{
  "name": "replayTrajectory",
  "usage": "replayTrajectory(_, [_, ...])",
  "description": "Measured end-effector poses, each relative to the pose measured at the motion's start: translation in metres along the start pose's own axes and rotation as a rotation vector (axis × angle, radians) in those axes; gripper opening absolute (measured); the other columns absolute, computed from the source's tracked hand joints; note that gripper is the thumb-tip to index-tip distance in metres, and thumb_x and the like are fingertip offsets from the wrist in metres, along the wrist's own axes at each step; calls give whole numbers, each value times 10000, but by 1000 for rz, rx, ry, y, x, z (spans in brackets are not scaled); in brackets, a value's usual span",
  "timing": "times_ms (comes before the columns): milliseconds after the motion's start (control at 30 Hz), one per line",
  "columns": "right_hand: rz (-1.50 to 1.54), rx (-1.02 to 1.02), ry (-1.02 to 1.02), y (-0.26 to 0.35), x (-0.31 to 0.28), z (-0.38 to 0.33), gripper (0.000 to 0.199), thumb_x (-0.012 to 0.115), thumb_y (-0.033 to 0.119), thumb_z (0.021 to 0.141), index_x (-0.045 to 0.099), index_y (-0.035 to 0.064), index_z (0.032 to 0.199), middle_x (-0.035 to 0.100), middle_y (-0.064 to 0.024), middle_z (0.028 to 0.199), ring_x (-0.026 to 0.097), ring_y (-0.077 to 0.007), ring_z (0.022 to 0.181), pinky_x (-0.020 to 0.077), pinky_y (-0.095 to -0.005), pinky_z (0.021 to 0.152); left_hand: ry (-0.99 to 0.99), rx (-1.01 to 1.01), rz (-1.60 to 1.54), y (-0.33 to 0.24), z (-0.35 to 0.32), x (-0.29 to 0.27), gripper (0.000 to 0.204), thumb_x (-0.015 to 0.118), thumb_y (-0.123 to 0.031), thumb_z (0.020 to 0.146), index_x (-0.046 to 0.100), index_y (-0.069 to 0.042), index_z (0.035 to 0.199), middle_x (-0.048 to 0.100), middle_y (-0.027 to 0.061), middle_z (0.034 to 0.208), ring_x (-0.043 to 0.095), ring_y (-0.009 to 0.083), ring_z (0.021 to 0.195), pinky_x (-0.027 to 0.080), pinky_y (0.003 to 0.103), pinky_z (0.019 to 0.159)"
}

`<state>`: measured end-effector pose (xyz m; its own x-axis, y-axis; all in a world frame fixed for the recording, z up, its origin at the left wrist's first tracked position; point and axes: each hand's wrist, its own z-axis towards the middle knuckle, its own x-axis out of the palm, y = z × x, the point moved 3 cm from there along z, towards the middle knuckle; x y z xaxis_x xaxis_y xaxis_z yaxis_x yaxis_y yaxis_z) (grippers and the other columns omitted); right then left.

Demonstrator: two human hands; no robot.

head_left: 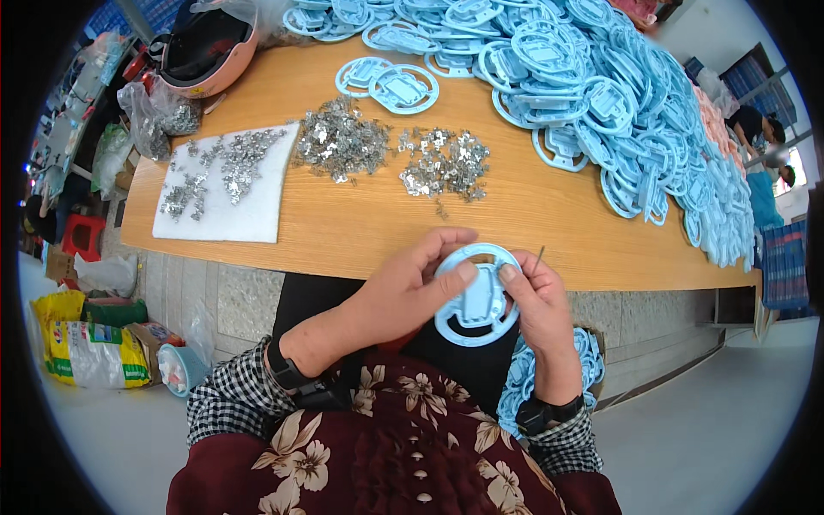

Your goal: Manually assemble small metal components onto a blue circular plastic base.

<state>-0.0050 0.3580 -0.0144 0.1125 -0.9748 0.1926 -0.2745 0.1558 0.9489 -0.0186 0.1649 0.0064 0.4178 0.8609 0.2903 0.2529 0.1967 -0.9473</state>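
Note:
A light blue plastic ring part (482,297) with a moulded centre piece is held in front of me, over the table's near edge. My left hand (403,287) is closed on its left side, thumb on the upper rim. My right hand (544,305) grips its right side with the thumb near the top. A thin dark rod (539,259) sticks up from the right hand's fingers; its lower end is hidden. Beyond my hands lie two piles of small silvery metal pieces (445,165), (342,139) and a white foam sheet (249,225) with more of them.
A large heap of similar blue parts (592,94) covers the table's (360,232) far right, with two overlapping parts (403,89) apart from it. A pink helmet (221,73) and plastic bags (146,118) sit at far left. A container of blue parts (592,356) stands below the table.

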Motion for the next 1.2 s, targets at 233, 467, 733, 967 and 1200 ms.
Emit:
replayTrajectory(233, [-614, -350, -140, 17, -2, 36, 232, 687, 183, 930, 670, 5, 1079, 591, -20, 697, 547, -118, 634, 446, -295, 597, -109, -101, 124, -8, -4, -29, 290, 516, -206, 1032, 637, -9, 1207, 684, 35, 1022, 632, 73, 894, 515, 247, 799])
replayTrajectory(467, [-1164, -678, -245, 23, 3, 87, 206, 710, 100, 877, 655, -8, 1044, 601, -132, 786, 589, -240, 689, 481, -330, 675, -88, -153, 151, 3, 2, -39, 276, 505, -168, 999, 673, 0, 1140, 696, 34, 927, 643, 65, 785, 536, 232, 683])
replayTrajectory(733, [-1109, -407, -193, 16, -15, 87, 150, 713, 75, 865, 614, -7, 942, 606, -115, 796, 592, -214, 687, 484, -323, 655, -61, -234, 109, 7, 1, -46, 267, 550, -195, 985, 675, -17, 1140, 698, 38, 891, 641, 57, 732, 534, 227, 587])
replayTrajectory(967, [-1147, -546, -216, 20, -13, 80, 137, 707, 65, 877, 608, -1, 944, 585, -69, 760, 553, -137, 672, 460, -287, 638, -41, -185, 213, 4, 6, -41, 258, 612, -188, 981, 649, -2, 1156, 695, 23, 948, 628, 65, 860, 518, 240, 759])
replayTrajectory(1200, [-649, -304, -69, 17, -13, 76, 74, 682, 47, 905, 620, 18, 935, 557, 67, 797, 486, -18, 729, 405, -195, 648, -33, -138, 353, -12, 21, -38, 291, 606, -238, 996, 656, 17, 1127, 707, 41, 967, 633, 79, 889, 519, 257, 783])
